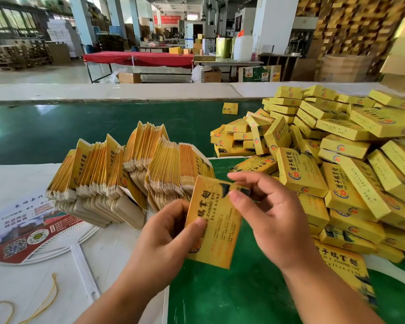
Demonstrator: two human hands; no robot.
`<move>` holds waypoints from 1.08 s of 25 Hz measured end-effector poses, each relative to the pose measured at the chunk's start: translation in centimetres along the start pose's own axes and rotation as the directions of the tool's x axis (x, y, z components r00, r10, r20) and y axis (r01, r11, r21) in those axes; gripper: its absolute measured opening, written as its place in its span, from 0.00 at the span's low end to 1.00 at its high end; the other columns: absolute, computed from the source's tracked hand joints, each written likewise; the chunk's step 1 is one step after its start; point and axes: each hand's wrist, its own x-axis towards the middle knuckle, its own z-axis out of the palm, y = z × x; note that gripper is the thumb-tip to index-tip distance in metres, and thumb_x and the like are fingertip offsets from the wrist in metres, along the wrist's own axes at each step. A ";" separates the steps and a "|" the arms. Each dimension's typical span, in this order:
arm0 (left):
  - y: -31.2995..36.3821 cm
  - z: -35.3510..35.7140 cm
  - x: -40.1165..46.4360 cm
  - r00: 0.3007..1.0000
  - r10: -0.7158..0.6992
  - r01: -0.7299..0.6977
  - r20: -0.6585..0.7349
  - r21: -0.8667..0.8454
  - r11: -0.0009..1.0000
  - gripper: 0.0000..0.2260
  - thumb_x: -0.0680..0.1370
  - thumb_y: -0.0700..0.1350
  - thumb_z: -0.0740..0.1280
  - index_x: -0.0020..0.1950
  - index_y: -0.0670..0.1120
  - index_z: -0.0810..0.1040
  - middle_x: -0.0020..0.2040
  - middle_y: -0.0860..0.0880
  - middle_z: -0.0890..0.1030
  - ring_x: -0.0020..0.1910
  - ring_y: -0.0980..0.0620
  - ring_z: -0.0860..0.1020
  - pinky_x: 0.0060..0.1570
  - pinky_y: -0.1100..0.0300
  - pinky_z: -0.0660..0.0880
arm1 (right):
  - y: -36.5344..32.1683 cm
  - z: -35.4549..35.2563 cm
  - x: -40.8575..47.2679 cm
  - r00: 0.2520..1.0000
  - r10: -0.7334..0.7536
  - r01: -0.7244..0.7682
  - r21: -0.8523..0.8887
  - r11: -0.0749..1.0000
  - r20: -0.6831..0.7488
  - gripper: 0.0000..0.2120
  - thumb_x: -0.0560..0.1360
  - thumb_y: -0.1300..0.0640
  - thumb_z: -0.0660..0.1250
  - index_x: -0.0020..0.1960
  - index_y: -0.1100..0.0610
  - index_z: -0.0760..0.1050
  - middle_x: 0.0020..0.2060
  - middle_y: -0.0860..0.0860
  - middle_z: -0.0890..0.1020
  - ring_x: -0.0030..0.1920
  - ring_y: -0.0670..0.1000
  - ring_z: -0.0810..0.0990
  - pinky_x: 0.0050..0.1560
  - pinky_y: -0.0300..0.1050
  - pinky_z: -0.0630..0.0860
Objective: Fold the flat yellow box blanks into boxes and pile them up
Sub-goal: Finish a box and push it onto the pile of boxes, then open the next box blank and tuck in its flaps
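I hold one yellow box blank (216, 220) upright in front of me over the green belt. My left hand (171, 232) grips its lower left edge with the thumb on the printed face. My right hand (267, 211) pinches its top right corner between thumb and fingers. Behind the blank, leaning rows of flat yellow blanks (126, 169) stand on edge. To the right rises a loose heap of folded yellow boxes (332, 164).
A green conveyor belt (80, 127) runs across the view. A single folded box (230, 108) lies alone on it farther back. On the white table at left lie a printed hand fan (33, 232) and a yellow cord (47, 298). Taller yellow cartons (402, 54) stand at the far right.
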 end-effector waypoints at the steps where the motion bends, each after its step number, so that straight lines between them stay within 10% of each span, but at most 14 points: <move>1: 0.2 -0.1 -0.1 0.999 -0.026 0.026 0.048 -0.004 1.000 0.12 0.73 0.53 0.69 0.48 0.46 0.81 0.45 0.46 0.86 0.43 0.49 0.85 0.38 0.59 0.82 | 0.1 -0.2 0.2 0.998 0.051 -0.048 0.080 0.996 -0.045 0.09 0.74 0.51 0.71 0.54 0.45 0.80 0.42 0.50 0.85 0.42 0.45 0.83 0.39 0.40 0.81; 6: 0.7 -0.1 0.0 0.993 0.005 -0.011 -0.114 -0.056 0.998 0.10 0.73 0.52 0.73 0.46 0.46 0.82 0.39 0.45 0.84 0.32 0.53 0.80 0.27 0.65 0.74 | 0.0 0.5 0.2 0.973 0.203 -0.203 0.012 0.979 -0.107 0.19 0.73 0.43 0.68 0.61 0.49 0.74 0.42 0.49 0.84 0.40 0.45 0.83 0.36 0.45 0.81; 9: 0.6 -0.8 0.5 0.966 -0.089 0.030 -0.244 -0.235 0.972 0.15 0.69 0.51 0.72 0.46 0.41 0.81 0.37 0.43 0.83 0.28 0.54 0.77 0.23 0.65 0.72 | -0.8 0.9 -0.6 0.969 -0.247 0.224 -0.502 0.835 0.021 0.32 0.71 0.40 0.70 0.69 0.54 0.71 0.60 0.48 0.78 0.59 0.48 0.77 0.57 0.47 0.78; 12: 0.5 -1.4 0.4 0.967 -0.138 0.071 -0.213 -0.296 0.953 0.11 0.70 0.50 0.69 0.43 0.43 0.83 0.33 0.46 0.80 0.25 0.55 0.75 0.21 0.66 0.71 | -1.7 2.0 -1.5 0.885 -0.327 0.463 -0.698 0.546 0.332 0.33 0.68 0.39 0.73 0.69 0.50 0.72 0.67 0.52 0.74 0.70 0.56 0.69 0.69 0.62 0.67; 15: 0.6 -1.2 0.3 0.969 -0.157 0.109 -0.189 -0.242 0.964 0.14 0.78 0.43 0.65 0.34 0.52 0.84 0.27 0.51 0.78 0.23 0.59 0.75 0.20 0.66 0.71 | -2.1 3.0 -1.8 0.866 -0.339 0.489 -0.764 0.421 0.367 0.22 0.72 0.49 0.72 0.65 0.50 0.79 0.61 0.50 0.80 0.63 0.56 0.77 0.67 0.66 0.67; 18: 1.2 -1.0 0.6 0.953 -0.294 0.225 -0.071 -0.480 0.848 0.16 0.73 0.56 0.64 0.34 0.49 0.84 0.27 0.45 0.74 0.20 0.51 0.69 0.18 0.65 0.63 | -2.8 2.1 -1.4 0.821 -0.481 0.516 -0.763 0.390 0.309 0.14 0.75 0.53 0.69 0.60 0.53 0.82 0.55 0.52 0.84 0.51 0.56 0.80 0.60 0.60 0.73; 27: 1.0 -0.5 0.5 0.976 -0.215 0.217 0.043 -0.320 0.922 0.24 0.70 0.64 0.61 0.38 0.43 0.80 0.31 0.40 0.76 0.22 0.49 0.70 0.22 0.65 0.61 | -3.3 -10.0 4.6 0.974 -0.203 0.120 -0.989 0.089 0.100 0.20 0.65 0.58 0.80 0.57 0.54 0.83 0.43 0.53 0.82 0.44 0.57 0.76 0.42 0.52 0.76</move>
